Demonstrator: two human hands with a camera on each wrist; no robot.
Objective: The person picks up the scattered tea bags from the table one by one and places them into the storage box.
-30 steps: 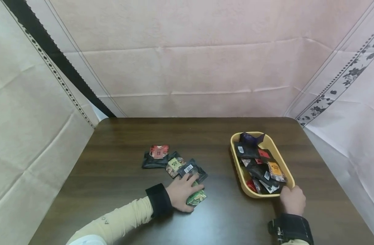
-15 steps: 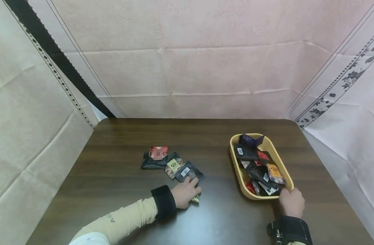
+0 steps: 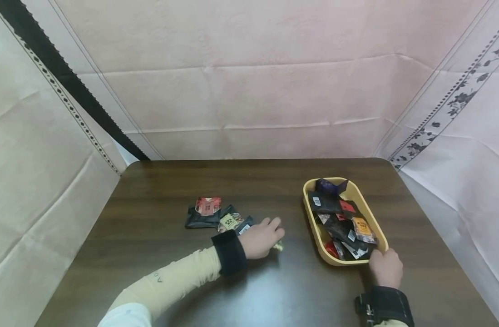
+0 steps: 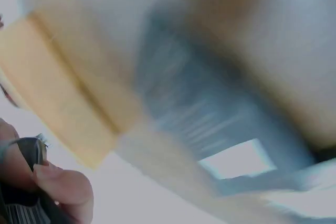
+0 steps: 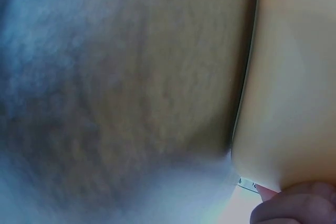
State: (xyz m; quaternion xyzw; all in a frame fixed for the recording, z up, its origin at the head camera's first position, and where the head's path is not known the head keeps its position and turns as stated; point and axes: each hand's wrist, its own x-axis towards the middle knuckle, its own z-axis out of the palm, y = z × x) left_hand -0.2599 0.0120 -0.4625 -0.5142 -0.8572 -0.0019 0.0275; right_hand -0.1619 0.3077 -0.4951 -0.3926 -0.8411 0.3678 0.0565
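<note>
My left hand is raised over the middle of the table, and a pale green end of a small packet shows beneath its fingers. In the left wrist view the thumb pinches that packet, whose dark side faces the camera. A dark packet with a white label lies partly hidden behind this hand. My right hand grips the near right corner of a yellow basket; the right wrist view shows its fingers at the basket's smooth outer wall.
Several dark, red and orange packets fill the basket. Left of my left hand lie a packet with a cream label and a red-topped packet over a black one. Pale cloth hangs behind the brown table.
My left hand has gathered up the green packet from the table and moved right and away with it, past the dark labelled packet. The right hand stays on the basket's corner.
</note>
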